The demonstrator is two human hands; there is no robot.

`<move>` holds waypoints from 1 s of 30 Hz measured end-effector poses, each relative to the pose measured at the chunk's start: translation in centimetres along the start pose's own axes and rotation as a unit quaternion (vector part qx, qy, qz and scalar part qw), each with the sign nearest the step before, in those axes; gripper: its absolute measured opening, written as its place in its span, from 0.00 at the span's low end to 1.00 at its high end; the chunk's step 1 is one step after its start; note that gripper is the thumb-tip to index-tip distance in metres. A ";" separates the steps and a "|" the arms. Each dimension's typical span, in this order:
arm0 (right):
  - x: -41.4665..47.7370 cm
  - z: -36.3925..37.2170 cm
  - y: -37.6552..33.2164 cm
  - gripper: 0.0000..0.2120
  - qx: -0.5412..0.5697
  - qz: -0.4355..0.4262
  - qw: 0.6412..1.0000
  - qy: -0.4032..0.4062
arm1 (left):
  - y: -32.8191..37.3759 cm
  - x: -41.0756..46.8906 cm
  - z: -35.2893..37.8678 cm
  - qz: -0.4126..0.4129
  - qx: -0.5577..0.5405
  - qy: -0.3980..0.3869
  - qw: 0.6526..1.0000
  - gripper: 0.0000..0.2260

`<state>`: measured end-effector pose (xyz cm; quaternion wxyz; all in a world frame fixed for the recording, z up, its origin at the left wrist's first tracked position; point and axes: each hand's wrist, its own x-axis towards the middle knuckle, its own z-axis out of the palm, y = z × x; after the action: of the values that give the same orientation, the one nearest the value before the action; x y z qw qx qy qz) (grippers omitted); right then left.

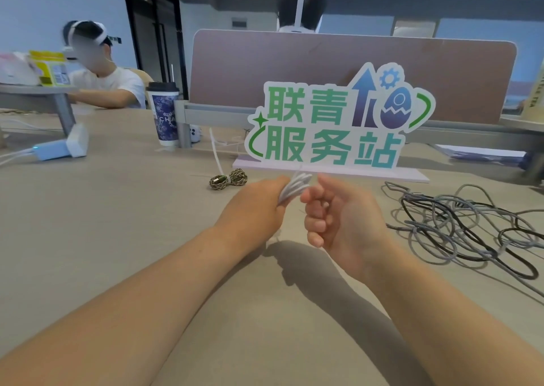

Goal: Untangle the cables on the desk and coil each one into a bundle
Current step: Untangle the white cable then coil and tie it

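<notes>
Far out at my 10 o'clock a pale blue charger block lies on the desk, with white leads running off its left side. Nearer 11 o'clock stands a lidded paper cup with a dark blue pattern. Just beyond my left hand, at its 11 o'clock, lies a braided cable in mottled brown and green. It is already wound into a small figure-eight bundle. A thin white lead runs away behind it toward the partition.

My left hand is raised over the desk at 12 o'clock, fingers closed round a white cable. The cable is thin and smooth, gathered into several loops that lie side by side. The loops stick up out of my grip toward 1 o'clock, and blur smears the strands. My right hand is just to the right of it, palm turned left and fingers curled tight, the index tip against the loops. Whether it pinches a strand I cannot tell.

Behind both hands, at 12 o'clock, stands a cut-out sign with green characters on a white base. At my 2 o'clock a loose tangle of cables lies on the desk. Its grey braided strands and black strands loop over and through each other, well apart from my hands.
</notes>
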<state>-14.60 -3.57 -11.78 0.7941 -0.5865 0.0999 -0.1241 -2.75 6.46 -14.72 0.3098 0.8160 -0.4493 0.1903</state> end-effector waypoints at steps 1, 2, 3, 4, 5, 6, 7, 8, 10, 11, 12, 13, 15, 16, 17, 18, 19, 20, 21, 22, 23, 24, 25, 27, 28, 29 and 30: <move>-0.1 0.1 -0.2 0.19 0.019 0.027 0.999 0.012 | 0.0 0.1 0.0 0.021 0.025 -0.001 0.999 0.03; -0.2 0.2 -0.4 0.22 0.018 0.043 0.999 0.019 | 0.2 0.1 0.0 0.032 0.040 0.000 0.999 0.02; -0.2 0.3 -0.5 0.23 0.006 0.050 0.998 0.025 | 0.4 0.1 0.1 0.037 0.054 -0.010 0.998 0.03; -0.2 0.4 -0.4 0.20 -0.015 0.052 0.998 0.030 | 0.6 0.1 0.2 0.040 0.072 -0.018 0.996 0.05; -0.2 0.4 -0.3 0.17 -0.039 0.050 0.997 0.036 | 0.6 0.1 0.4 0.039 0.090 -0.029 0.995 0.08; -0.2 0.5 -0.2 0.14 -0.063 0.048 0.996 0.039 | 0.5 0.0 0.5 0.037 0.101 -0.038 0.994 0.11; -0.1 0.5 0.0 0.13 -0.087 0.045 0.994 0.039 | 0.4 0.0 0.5 0.034 0.107 -0.048 0.993 0.12; -0.2 0.6 0.0 0.13 -0.111 0.043 0.992 0.037 | 0.5 -0.1 0.5 0.025 0.098 -0.053 0.993 0.11; -0.3 0.7 0.2 0.13 -0.151 0.049 0.987 0.027 | 0.9 -0.1 0.6 -0.045 -0.017 -0.058 0.997 0.06; -0.3 0.6 0.2 0.13 -0.164 0.059 0.985 0.021 | 1.3 0.0 0.5 -0.117 -0.125 -0.070 0.983 0.04; -0.3 0.5 0.1 0.14 -0.170 0.071 0.983 0.018 | 1.8 0.0 0.4 -0.198 -0.250 -0.095 0.943 0.05; -0.2 0.3 -0.1 0.14 -0.168 0.081 0.982 0.019 | 2.2 0.0 0.1 -0.269 -0.368 -0.126 0.881 0.06; 0.1 -0.3 -0.5 0.13 -0.140 0.089 0.985 0.035 | 2.1 0.0 -0.7 -0.333 -0.504 -0.193 0.773 0.07; 0.3 -0.7 -0.8 0.13 -0.123 0.089 0.987 0.044 | 2.0 -0.1 -1.3 -0.331 -0.543 -0.221 0.740 0.08; 0.4 -1.1 -0.9 0.13 -0.111 0.089 0.989 0.049 | 2.1 -0.2 -1.7 -0.321 -0.573 -0.243 0.714 0.08; 0.5 -1.4 -1.0 0.13 -0.103 0.091 0.989 0.049 | 2.2 -0.3 -2.0 -0.311 -0.594 -0.258 0.695 0.04; 0.6 -1.5 -1.0 0.13 -0.096 0.093 0.990 0.045 | 2.5 -0.4 -2.3 -0.311 -0.607 -0.266 0.681 0.03; 0.6 -1.6 -1.0 0.13 -0.086 0.093 0.991 0.039 | 2.6 -0.5 -2.3 -0.314 -0.614 -0.268 0.673 0.06; 0.6 -1.6 -0.9 0.12 -0.068 0.088 0.993 0.036 | 2.7 -0.5 -2.2 -0.321 -0.622 -0.261 0.665 0.08; 0.6 -1.5 -0.9 0.12 -0.042 0.077 0.995 0.037 | 2.6 -0.4 -2.0 -0.326 -0.637 -0.247 0.654 0.09; 0.7 -1.4 -0.9 0.10 -0.007 0.063 0.997 0.040 | 2.6 -0.2 -1.9 -0.333 -0.659 -0.228 0.635 0.10; 0.7 -1.2 -1.0 0.08 0.030 0.044 0.998 0.041 | 2.4 -0.1 -2.0 -0.338 -0.686 -0.207 0.611 0.10; 0.7 -1.1 -1.0 0.06 0.062 0.021 0.997 0.038 | 2.3 0.0 -2.2 -0.341 -0.711 -0.189 0.585 0.10; 0.8 -0.9 -0.7 0.07 0.090 -0.023 0.995 0.035 | 2.2 0.1 -2.5 -0.335 -0.750 -0.171 0.544 0.09; 0.9 -0.8 -0.4 0.09 0.085 -0.043 0.995 0.041 | 2.2 0.1 -2.5 -0.332 -0.761 -0.168 0.532 0.09; 0.9 -0.7 -0.1 0.10 0.069 -0.063 0.994 0.050 | 2.3 0.1 -2.6 -0.330 -0.765 -0.169 0.526 0.09; 1.0 -0.6 0.1 0.10 0.043 -0.078 0.994 0.058 | 2.3 0.1 -2.6 -0.328 -0.766 -0.172 0.526 0.08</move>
<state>-13.82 -4.41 -12.10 0.7997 -0.5492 0.0941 -0.2237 -4.77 7.25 -11.99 0.7728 0.3720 -0.1682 -0.4859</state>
